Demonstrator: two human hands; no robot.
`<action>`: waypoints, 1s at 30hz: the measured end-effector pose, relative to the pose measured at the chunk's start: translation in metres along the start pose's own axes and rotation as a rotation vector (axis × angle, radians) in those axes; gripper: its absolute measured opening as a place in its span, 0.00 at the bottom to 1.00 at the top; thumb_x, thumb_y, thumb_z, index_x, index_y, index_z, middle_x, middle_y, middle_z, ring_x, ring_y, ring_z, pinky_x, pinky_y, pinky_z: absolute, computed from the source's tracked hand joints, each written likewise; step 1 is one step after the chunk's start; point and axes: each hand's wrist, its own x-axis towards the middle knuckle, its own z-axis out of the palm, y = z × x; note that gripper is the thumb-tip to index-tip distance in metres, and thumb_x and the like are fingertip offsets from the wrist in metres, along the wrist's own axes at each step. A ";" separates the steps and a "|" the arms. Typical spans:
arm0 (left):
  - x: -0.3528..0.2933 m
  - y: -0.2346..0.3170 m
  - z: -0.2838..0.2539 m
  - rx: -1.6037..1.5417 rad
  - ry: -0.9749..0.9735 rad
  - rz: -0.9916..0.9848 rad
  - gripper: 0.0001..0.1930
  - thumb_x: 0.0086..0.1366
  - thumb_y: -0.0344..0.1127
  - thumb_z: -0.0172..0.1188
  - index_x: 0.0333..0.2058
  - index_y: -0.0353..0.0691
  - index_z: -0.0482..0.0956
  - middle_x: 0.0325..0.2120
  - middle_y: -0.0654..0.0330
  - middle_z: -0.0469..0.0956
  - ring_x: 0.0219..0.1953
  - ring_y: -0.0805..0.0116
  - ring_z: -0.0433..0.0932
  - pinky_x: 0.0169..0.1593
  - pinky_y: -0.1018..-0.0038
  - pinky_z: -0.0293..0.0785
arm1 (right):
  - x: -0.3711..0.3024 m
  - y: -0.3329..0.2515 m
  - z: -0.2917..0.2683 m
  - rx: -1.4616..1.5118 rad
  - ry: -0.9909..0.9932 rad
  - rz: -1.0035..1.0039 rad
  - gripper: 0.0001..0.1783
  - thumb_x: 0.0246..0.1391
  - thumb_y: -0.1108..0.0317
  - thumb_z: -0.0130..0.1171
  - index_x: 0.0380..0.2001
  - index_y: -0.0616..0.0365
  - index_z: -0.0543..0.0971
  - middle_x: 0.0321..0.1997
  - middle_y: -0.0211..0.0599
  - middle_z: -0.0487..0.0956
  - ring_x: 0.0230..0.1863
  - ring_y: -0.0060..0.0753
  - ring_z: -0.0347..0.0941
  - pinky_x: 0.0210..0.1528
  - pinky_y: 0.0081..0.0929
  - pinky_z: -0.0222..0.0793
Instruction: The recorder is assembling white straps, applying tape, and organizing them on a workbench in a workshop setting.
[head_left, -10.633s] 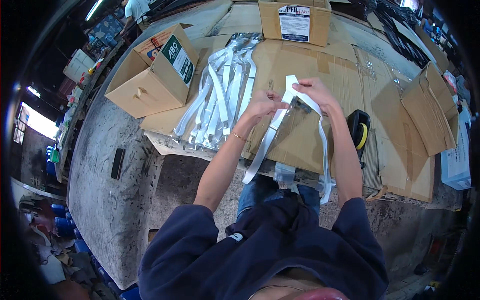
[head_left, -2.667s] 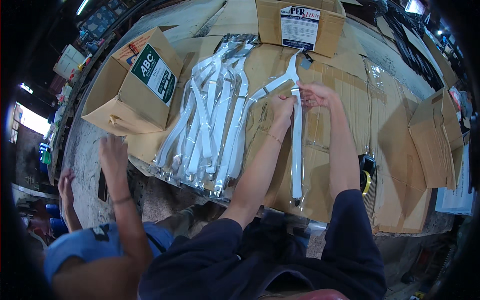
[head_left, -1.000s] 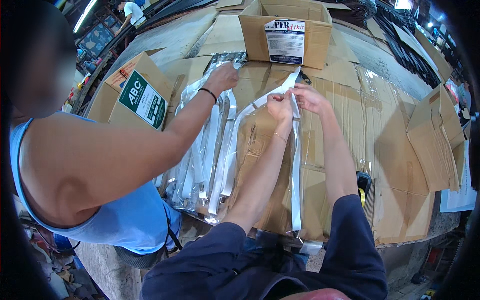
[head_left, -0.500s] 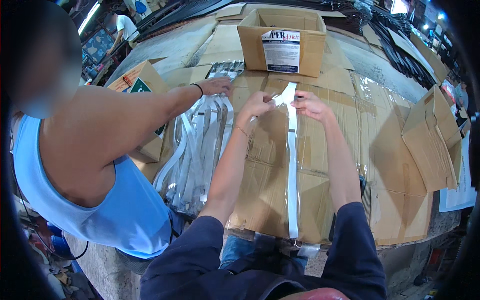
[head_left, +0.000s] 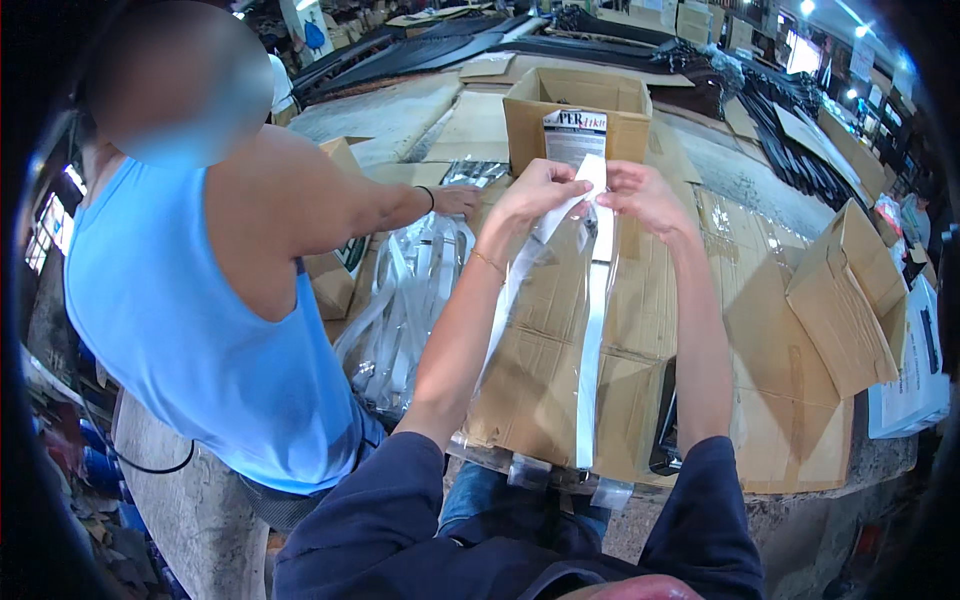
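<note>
I hold the white strap (head_left: 598, 235) in front of me, above the cardboard (head_left: 540, 385), with its joined end up between my two hands. My left hand (head_left: 545, 192) is closed on the left side of this end, the thumb pressing the strap against the fingers. My right hand (head_left: 645, 198) grips the right side in the same way, and the two hands are near each other. From there the strap divides: one band goes down to the left, partly behind my left forearm, and the other goes almost straight toward me, near to the edge of the cardboard. I see clear plastic along the bands.

To my left lies the bundle (head_left: 400, 300), many white straps in clear plastic. A co-worker (head_left: 220, 330) in a blue sleeveless top stands there, and the co-worker's hand (head_left: 457, 200) is at the far end of the bundle; I cannot tell if it grips something.

The front box (head_left: 525, 130) stands beyond my hands, with its top not covered. The right box (head_left: 835, 325) is tilted, well apart from my right hand. A black thing (head_left: 665, 430) is just beside my right forearm.
</note>
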 end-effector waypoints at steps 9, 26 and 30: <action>-0.054 0.101 0.010 -0.303 0.084 0.231 0.09 0.63 0.34 0.59 0.36 0.33 0.76 0.28 0.59 0.80 0.29 0.74 0.79 0.30 0.81 0.71 | -0.071 -0.085 0.030 0.346 0.249 -0.399 0.20 0.49 0.73 0.64 0.46 0.64 0.73 0.42 0.38 0.76 0.37 0.25 0.75 0.39 0.21 0.72; -0.128 0.173 0.026 -0.333 -0.029 0.326 0.05 0.61 0.30 0.59 0.33 0.34 0.76 0.25 0.63 0.77 0.22 0.79 0.74 0.27 0.84 0.69 | -0.167 -0.162 0.067 0.240 0.171 -0.483 0.24 0.49 0.74 0.64 0.50 0.65 0.69 0.39 0.33 0.75 0.43 0.25 0.72 0.45 0.22 0.70; -0.132 0.179 0.027 -0.435 0.048 0.377 0.06 0.61 0.30 0.59 0.33 0.34 0.75 0.26 0.62 0.76 0.24 0.77 0.74 0.28 0.83 0.71 | -0.200 -0.118 0.099 0.256 0.315 -0.393 0.23 0.50 0.71 0.64 0.48 0.66 0.70 0.39 0.36 0.77 0.41 0.26 0.74 0.44 0.24 0.72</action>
